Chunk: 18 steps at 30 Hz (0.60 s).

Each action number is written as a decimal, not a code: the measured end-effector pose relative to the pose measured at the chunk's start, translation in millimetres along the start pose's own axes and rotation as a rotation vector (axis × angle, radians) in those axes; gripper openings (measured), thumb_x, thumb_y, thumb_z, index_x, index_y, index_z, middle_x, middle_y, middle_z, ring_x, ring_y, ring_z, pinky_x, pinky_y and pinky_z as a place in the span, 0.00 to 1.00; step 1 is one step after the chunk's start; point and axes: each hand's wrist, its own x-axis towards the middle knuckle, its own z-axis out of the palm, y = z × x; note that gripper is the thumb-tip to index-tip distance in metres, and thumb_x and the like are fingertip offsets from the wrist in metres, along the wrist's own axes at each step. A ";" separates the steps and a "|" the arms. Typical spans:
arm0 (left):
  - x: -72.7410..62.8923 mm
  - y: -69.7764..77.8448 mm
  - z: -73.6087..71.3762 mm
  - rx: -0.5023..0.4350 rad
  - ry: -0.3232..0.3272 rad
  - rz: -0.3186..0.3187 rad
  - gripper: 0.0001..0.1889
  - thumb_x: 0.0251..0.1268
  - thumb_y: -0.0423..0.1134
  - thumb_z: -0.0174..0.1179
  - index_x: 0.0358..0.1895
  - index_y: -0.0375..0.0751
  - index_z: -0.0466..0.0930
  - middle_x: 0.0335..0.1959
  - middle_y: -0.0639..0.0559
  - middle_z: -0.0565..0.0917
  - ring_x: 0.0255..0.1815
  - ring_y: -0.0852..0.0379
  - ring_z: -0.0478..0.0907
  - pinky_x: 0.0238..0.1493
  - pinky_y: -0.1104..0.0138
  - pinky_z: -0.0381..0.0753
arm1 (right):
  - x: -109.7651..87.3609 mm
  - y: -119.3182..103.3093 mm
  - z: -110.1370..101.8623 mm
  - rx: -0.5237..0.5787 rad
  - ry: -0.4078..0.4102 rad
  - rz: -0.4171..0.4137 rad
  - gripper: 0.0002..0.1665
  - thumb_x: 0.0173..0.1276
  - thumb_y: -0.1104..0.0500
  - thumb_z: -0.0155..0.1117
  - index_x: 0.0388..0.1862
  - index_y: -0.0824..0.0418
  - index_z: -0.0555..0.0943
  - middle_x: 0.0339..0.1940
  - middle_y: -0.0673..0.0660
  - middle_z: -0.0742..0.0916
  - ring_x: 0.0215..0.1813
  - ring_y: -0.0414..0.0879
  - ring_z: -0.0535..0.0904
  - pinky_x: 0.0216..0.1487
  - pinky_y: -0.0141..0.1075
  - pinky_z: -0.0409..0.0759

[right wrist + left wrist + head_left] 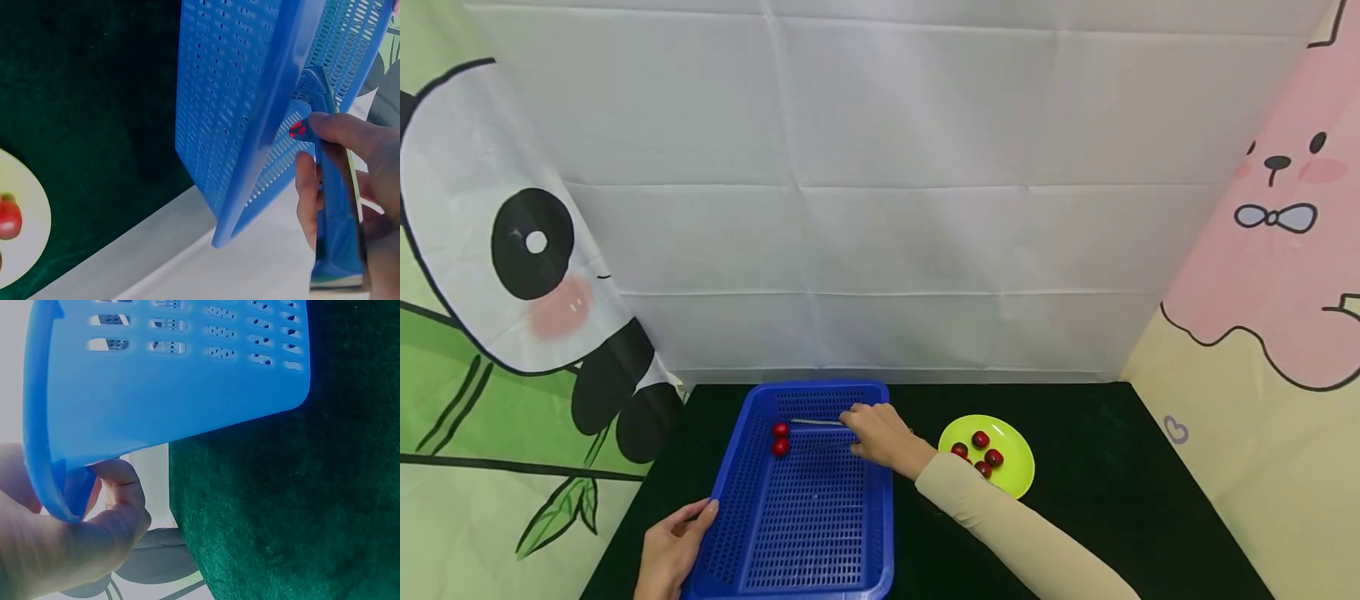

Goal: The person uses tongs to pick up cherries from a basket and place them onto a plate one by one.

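My left hand [672, 546] grips the near left rim of a blue perforated plastic basket [887, 558], thumb on one side and curled fingers on the other. Over the basket's far right side, my right hand [886, 437] holds shiny metal tongs [337, 219] between thumb and fingers. The tongs' arms point left inside the basket, toward two small round red fruits [781, 447] by its left wall. Whether the tips touch the fruits, I cannot tell. The right wrist view shows a red patch at one tip, perhaps a reflection.
Right of the basket, a yellow-green plate [1018, 462] carries several small red fruits [994, 457], partly hidden by my right sleeve. Everything stands on a dark green cloth-covered table [1097, 483]. A white sheet [910, 250] hangs behind, with printed cartoon panels at both sides.
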 end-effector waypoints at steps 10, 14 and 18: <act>-0.6 1.6 0.1 0.018 0.013 0.000 0.42 0.67 0.62 0.64 0.66 0.25 0.74 0.41 0.38 0.86 0.35 0.54 0.82 0.35 0.58 0.84 | 9.0 -9.4 11.4 -0.023 0.002 0.019 0.23 0.65 0.50 0.78 0.57 0.58 0.88 0.48 0.53 0.90 0.21 0.34 0.68 0.19 0.22 0.64; -1.4 1.8 -0.3 0.010 0.007 -0.008 0.42 0.67 0.61 0.65 0.66 0.24 0.73 0.41 0.38 0.86 0.35 0.54 0.82 0.35 0.57 0.85 | 13.3 -14.9 15.9 -0.017 -0.013 0.033 0.23 0.66 0.50 0.77 0.57 0.57 0.88 0.49 0.52 0.90 0.23 0.34 0.71 0.21 0.22 0.68; -1.9 1.6 0.0 0.008 0.003 -0.010 0.41 0.68 0.61 0.64 0.67 0.24 0.73 0.41 0.38 0.86 0.34 0.54 0.82 0.35 0.57 0.85 | 16.8 -19.3 19.3 -0.024 -0.030 0.047 0.21 0.67 0.49 0.76 0.55 0.57 0.89 0.46 0.51 0.91 0.24 0.34 0.71 0.23 0.23 0.70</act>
